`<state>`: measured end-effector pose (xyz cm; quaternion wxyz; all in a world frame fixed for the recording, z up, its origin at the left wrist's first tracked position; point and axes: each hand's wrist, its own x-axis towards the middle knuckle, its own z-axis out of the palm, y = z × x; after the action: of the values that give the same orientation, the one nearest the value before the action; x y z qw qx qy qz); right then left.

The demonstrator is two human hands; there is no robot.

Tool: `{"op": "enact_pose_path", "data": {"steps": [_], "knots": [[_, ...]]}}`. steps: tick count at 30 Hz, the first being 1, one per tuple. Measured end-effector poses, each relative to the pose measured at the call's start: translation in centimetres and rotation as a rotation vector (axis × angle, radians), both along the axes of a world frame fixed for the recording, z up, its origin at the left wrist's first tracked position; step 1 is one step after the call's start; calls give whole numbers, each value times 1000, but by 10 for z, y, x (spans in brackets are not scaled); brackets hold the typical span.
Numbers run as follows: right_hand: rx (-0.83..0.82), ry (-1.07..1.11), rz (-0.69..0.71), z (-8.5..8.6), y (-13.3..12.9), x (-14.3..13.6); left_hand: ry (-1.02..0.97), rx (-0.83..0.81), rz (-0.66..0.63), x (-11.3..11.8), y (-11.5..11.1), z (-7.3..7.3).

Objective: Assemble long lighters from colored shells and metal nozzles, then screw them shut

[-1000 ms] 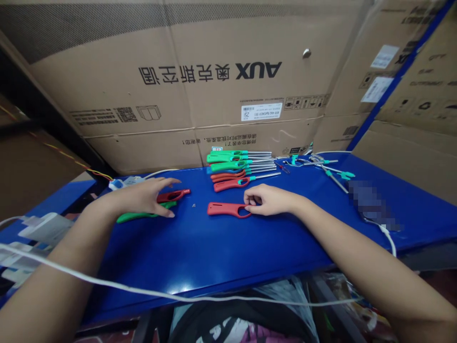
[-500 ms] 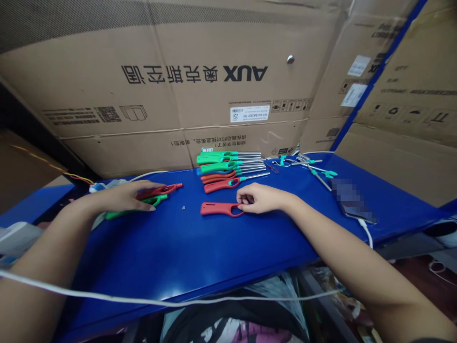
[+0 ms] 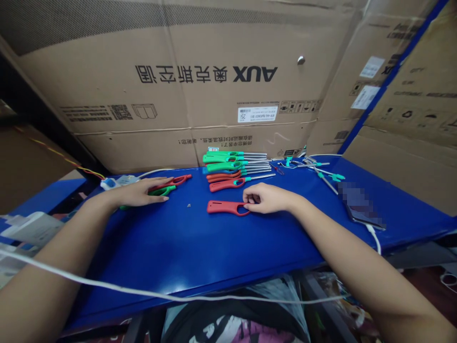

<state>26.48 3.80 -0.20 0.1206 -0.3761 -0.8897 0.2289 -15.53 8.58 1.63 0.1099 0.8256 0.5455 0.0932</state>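
Note:
On the blue table, my right hand (image 3: 266, 198) pinches the ring end of a red lighter handle (image 3: 223, 207), which lies flat with its closed end to the left. My left hand (image 3: 144, 191) rests with fingers spread over a red handle (image 3: 182, 180) and a green handle (image 3: 167, 190) at the left; its palm hides part of both. Behind the pinched handle lies a row of lighters with metal tubes, among them a green one (image 3: 224, 166) and a red one (image 3: 226, 185). Some tiny metal pieces (image 3: 189, 206) lie between my hands.
Metal tubes with teal parts (image 3: 326, 182) lie at the back right, near a dark phone (image 3: 360, 205) on a white cable. A cardboard sheet (image 3: 203, 105) stands behind the table (image 3: 200, 257). A white cord (image 3: 178, 298) crosses in front, and white plugs (image 3: 34, 228) are at the left.
The view has shifted slightly, moving the scene to the right in the picture. My left hand has slid a little over the two handles; my right hand keeps its pinch.

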Motion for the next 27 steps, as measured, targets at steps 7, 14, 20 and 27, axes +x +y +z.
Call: {"op": "enact_pose_path", "data": {"steps": [7, 14, 20, 27], "knots": [[121, 124, 45, 2, -2, -1, 163, 95, 16, 1, -13, 25], [75, 205, 208, 6, -7, -8, 94, 246, -300, 85, -52, 20], [76, 61, 135, 5, -7, -8, 128, 321, -320, 137, -86, -16], [105, -24, 69, 8, -5, -5, -100, 195, -253, 142, -83, -42]]}}
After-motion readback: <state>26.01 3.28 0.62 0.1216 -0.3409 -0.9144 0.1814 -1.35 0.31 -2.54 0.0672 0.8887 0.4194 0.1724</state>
